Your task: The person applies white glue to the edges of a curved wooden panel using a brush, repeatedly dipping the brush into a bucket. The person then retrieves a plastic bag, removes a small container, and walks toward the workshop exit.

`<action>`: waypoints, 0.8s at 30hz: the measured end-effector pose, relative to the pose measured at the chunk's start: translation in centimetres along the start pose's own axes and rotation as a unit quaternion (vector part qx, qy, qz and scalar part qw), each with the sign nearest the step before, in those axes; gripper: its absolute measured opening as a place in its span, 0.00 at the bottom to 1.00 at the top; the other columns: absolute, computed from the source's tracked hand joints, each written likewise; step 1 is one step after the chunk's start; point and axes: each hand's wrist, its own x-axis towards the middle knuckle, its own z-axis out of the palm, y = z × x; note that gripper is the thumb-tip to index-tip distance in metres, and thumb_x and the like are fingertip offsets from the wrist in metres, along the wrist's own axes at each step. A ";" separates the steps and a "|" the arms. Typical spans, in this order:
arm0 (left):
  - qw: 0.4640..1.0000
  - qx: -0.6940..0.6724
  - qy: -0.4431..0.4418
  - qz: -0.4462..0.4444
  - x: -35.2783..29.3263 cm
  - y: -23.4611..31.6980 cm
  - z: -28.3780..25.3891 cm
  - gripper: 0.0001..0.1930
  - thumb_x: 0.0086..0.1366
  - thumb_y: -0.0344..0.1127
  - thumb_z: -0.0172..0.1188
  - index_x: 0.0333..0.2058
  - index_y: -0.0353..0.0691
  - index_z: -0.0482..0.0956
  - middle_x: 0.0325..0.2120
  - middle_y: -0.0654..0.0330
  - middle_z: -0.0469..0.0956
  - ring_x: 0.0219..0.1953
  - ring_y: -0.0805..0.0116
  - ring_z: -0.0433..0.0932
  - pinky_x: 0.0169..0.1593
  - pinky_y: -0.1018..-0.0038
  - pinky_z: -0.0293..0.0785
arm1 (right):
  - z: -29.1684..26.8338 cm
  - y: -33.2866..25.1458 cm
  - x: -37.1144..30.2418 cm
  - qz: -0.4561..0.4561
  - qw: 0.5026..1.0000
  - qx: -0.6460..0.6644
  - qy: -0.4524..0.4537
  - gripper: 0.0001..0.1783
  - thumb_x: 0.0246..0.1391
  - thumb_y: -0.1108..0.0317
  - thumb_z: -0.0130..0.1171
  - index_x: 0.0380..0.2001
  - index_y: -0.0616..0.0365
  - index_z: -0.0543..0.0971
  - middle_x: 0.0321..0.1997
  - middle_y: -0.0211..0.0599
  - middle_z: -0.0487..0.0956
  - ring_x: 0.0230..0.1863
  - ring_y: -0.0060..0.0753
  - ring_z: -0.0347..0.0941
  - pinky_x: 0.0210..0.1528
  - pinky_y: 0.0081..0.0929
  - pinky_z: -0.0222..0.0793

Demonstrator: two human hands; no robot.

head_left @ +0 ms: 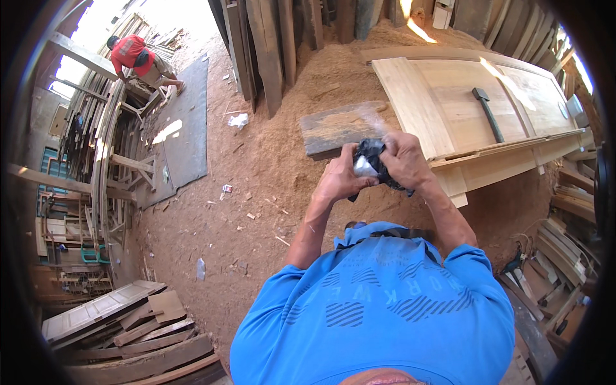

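Observation:
In front of my chest I hold a crumpled black plastic bag (367,149) with a shiny, whitish part showing in it; what that part is I cannot make out. My left hand (339,174) is closed on the bag's left side, thumb along its lower edge. Closed on its upper right side is my right hand (407,159), knuckles up. Just beyond the hands lies a thick dark plank (330,131) dusted with sawdust. To the right, a pale wooden panelled door (423,106) lies flat, and a dark hammer (489,117) rests on it.
Sawdust (321,83) is heaped behind the plank, below upright dark boards (263,45). Wood scraps litter the ground. Stacked timber (147,356) lies at the lower left, more boards (564,256) at the right. A person in red (136,58) bends over wood at the far left.

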 end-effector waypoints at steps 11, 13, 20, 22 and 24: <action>0.954 -0.154 -0.030 0.257 -1.3 -2.0 0.2 0.47 0.41 0.45 0.82 0.57 0.37 0.66 0.43 0.52 0.80 0.47 0.63 0.78 0.51 0.66 0.73 | -3.1 -1.0 0.6 0.210 0.701 0.675 0.091 0.05 0.54 0.81 0.49 0.31 0.59 0.68 0.27 0.32 0.75 0.28 0.29 0.79 0.37 0.30 0.81; 0.947 -0.182 -0.032 0.261 -1.1 -2.4 0.4 0.44 0.41 0.43 0.83 0.55 0.37 0.68 0.43 0.55 0.80 0.47 0.65 0.78 0.52 0.68 0.73 | -4.6 -1.1 0.8 0.164 0.694 0.696 0.083 0.05 0.53 0.80 0.49 0.35 0.63 0.70 0.31 0.42 0.79 0.33 0.37 0.82 0.41 0.36 0.83; 0.938 -0.224 0.008 0.264 -0.4 -4.4 2.9 0.47 0.42 0.38 0.83 0.59 0.34 0.66 0.50 0.58 0.75 0.52 0.72 0.74 0.57 0.72 0.71 | -6.9 -2.2 1.6 0.100 0.741 0.660 0.075 0.09 0.52 0.79 0.50 0.39 0.66 0.70 0.35 0.44 0.80 0.36 0.39 0.82 0.45 0.36 0.82; 0.904 -0.290 0.027 0.313 -0.4 -3.9 4.0 0.53 0.41 0.39 0.83 0.62 0.34 0.59 0.48 0.58 0.77 0.50 0.70 0.76 0.56 0.72 0.72 | -6.8 -2.5 1.2 0.074 0.749 0.655 0.061 0.09 0.52 0.80 0.49 0.38 0.65 0.70 0.35 0.43 0.80 0.37 0.36 0.81 0.45 0.34 0.81; 0.871 -0.301 0.079 0.380 -0.2 -2.5 5.2 0.59 0.39 0.40 0.84 0.65 0.35 0.52 0.42 0.57 0.79 0.46 0.65 0.79 0.52 0.70 0.75 | -6.5 -2.9 1.0 0.071 0.750 0.654 0.076 0.08 0.52 0.80 0.49 0.38 0.64 0.70 0.35 0.41 0.79 0.38 0.34 0.81 0.46 0.32 0.80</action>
